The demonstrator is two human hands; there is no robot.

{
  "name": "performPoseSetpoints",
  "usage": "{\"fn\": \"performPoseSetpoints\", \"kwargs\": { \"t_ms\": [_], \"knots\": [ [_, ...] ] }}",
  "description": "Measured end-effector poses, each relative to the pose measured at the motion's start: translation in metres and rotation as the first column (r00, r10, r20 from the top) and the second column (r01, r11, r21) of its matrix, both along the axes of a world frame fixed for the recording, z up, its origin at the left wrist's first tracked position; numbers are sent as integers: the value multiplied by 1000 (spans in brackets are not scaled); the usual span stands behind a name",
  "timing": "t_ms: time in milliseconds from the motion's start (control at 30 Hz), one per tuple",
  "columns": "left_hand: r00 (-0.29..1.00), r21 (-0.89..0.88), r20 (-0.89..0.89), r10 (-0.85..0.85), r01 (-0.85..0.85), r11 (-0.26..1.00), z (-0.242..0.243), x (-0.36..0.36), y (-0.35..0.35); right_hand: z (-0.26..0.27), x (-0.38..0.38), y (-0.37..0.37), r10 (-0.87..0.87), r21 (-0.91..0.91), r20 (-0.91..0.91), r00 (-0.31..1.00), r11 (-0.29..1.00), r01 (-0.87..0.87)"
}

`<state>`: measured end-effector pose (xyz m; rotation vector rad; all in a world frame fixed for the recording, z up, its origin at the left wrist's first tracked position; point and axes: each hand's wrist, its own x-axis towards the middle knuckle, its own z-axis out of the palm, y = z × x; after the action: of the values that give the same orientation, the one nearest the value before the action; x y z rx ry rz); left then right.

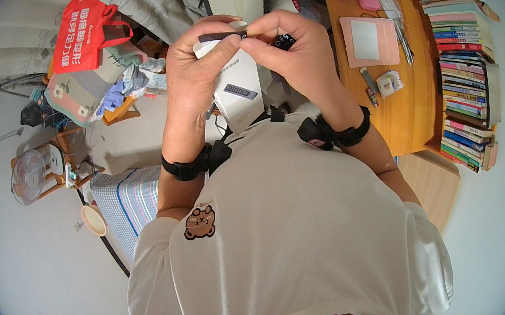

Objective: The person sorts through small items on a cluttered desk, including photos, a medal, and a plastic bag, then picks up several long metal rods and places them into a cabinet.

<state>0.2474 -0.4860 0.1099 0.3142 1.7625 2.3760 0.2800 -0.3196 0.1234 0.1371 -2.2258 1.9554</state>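
Observation:
My left hand (pixel 203 58) pinches a short dark strip (pixel 213 37), and a white printed cardboard box (pixel 240 97) hangs below the same fingers. Printed on the box is a picture of a dark bar with a row of digits. At the strip's right end, the thumb and forefinger of my right hand (pixel 297 46) meet the left fingertips, gripping something small and mostly hidden. Against the right palm lies a small black piece (pixel 285 41) with white numerals, curled under the fingers. Both wrists wear black straps.
To the right is a wooden desk (pixel 395 115) with a pink notebook (pixel 387 39), a pink case (pixel 370 2) and a row of books (pixel 462 77). On the left are a red bag (pixel 83 34), a cushion (pixel 81 91), a fan (pixel 30 177) and a checked bedspread (pixel 128 197).

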Motion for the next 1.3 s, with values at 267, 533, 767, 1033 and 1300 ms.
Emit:
{"fn": "performPoseSetpoints", "kwargs": {
  "t_ms": [267,533,767,1033,1300],
  "knots": [
    [991,-101,-125,54,-67,993,-2,-2,1,-2,0,-2,-30,14,1,1000,999,30],
    [977,-195,-209,37,-78,978,-3,-1,0,-3,3,-2,-27,-1,33,999,1000,27],
    [982,-204,-187,22,-61,977,-4,1,0,-5,3,-2,2,-36,16,1000,999,-2],
    [958,-308,-284,31,-122,944,-4,3,4,-11,5,-1,-29,-42,21,999,999,30],
    [999,-9,29,43,-42,999,-1,10,8,-9,6,10,82,-122,19,996,989,-79]
  ]
}}
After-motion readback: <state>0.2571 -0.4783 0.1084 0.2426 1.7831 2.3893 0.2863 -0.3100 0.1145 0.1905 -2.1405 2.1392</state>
